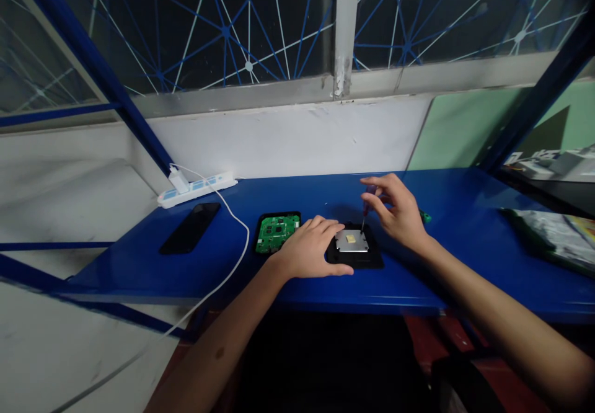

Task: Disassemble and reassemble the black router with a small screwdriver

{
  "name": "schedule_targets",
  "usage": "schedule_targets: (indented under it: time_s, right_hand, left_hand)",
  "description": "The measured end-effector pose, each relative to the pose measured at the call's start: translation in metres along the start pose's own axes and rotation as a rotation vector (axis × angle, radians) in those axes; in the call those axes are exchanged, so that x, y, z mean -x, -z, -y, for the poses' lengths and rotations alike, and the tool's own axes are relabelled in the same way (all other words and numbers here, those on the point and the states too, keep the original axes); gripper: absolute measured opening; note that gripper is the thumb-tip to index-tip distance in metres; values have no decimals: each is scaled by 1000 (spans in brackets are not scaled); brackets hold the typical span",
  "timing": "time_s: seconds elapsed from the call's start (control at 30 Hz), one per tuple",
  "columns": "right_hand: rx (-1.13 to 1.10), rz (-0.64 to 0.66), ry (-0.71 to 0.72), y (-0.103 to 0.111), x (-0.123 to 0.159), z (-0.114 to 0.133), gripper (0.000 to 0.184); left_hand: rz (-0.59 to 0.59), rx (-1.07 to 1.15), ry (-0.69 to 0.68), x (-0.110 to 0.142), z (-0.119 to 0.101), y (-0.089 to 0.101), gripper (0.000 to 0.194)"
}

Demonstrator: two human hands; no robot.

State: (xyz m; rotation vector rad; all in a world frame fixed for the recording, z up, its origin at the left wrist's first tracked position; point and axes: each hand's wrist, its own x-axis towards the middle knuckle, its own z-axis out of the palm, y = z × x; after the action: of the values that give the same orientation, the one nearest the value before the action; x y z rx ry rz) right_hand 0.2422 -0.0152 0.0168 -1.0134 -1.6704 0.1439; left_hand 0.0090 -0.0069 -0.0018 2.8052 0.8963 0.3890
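My right grip [393, 208] grasps 1 screwdriver [369, 201] by its purple handle, tip down at the upper right corner of the metal plate [344, 241]. The plate lies in the black cover [375, 258] on the blue counter [316, 291]. My left grip [313, 247], holding nothing visible, rests at the cover's left edge, beside the green circuit board [274, 232].

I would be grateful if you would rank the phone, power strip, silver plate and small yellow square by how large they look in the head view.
1. Phone and power strip: too close to rank
2. Silver plate
3. Small yellow square
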Motion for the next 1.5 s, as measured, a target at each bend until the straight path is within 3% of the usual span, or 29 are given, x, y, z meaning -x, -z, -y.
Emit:
schedule_targets:
  time_s: [0.2, 0.6, 0.83, 1.5]
  right_hand:
    - [-83, 19, -77, -1, 1, -1, 33]
    - [10, -27, -10, 0, 0, -1, 29]
    - [-52, 0, -95, -1, 1, 3, 29]
    - [3, -9, -12, 1, 0, -1, 27]
  left_hand:
    - [-7, -14, -1, 0, 0, -1, 90]
    - [-10, -4, -5, 0, 0, 0, 90]
    - [-19, -8, -5, 0, 2, -3, 90]
    - [-15, -23, -12, 0, 0, -1, 90]
